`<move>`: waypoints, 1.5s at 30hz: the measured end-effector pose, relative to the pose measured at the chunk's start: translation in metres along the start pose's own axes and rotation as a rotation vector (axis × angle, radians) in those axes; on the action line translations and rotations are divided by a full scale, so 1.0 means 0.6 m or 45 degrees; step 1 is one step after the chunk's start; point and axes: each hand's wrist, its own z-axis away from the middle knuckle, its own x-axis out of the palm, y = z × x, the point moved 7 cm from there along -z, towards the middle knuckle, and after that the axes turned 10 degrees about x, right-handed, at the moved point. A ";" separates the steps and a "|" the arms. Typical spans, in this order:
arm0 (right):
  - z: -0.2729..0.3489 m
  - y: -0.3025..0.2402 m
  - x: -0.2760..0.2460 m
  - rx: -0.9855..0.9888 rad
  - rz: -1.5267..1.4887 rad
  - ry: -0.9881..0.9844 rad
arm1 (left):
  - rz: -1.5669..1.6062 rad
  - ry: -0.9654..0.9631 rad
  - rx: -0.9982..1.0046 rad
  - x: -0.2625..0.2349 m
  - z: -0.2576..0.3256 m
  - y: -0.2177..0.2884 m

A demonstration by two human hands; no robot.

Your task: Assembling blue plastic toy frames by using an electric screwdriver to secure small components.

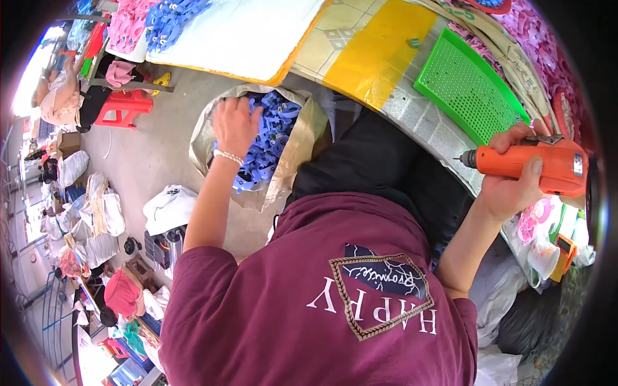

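Note:
My left hand [236,128], with a white bead bracelet at the wrist, is over a woven sack [309,125] full of small blue plastic parts [273,132]. Its thumb stands apart from the fingers, the fingertips are partly turned from view, and no part shows in its grip. Out to the right, my right hand [508,186] is wrapped round an orange electric screwdriver [531,168]. The tool's thin bit points left, over the edge of the worktable [425,125].
A green perforated basket [460,83] lies on the table, beside pink parts [531,38]. Blue parts [174,22] lie on a white-topped surface [238,38] at the far left. A red stool [125,109] and two other people [61,103] are further left.

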 end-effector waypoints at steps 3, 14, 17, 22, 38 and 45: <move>0.003 0.000 0.000 -0.020 -0.007 -0.028 | 0.444 -0.239 -0.089 0.039 0.031 0.066; 0.010 -0.002 -0.015 -0.007 -0.029 0.009 | 0.974 -0.145 0.206 -0.017 0.041 0.232; 0.004 0.003 -0.010 -0.014 -0.026 0.030 | 1.061 -0.257 0.164 -0.007 0.035 0.224; 0.000 0.005 -0.010 -0.003 -0.010 0.050 | 1.267 -0.321 0.043 -0.003 0.012 0.201; -0.059 -0.011 -0.007 -0.073 0.109 0.073 | 0.168 -0.602 -0.472 0.079 0.066 -0.212; -0.077 -0.013 -0.023 -0.105 0.211 0.148 | 0.818 -1.043 -0.632 0.153 0.110 -0.272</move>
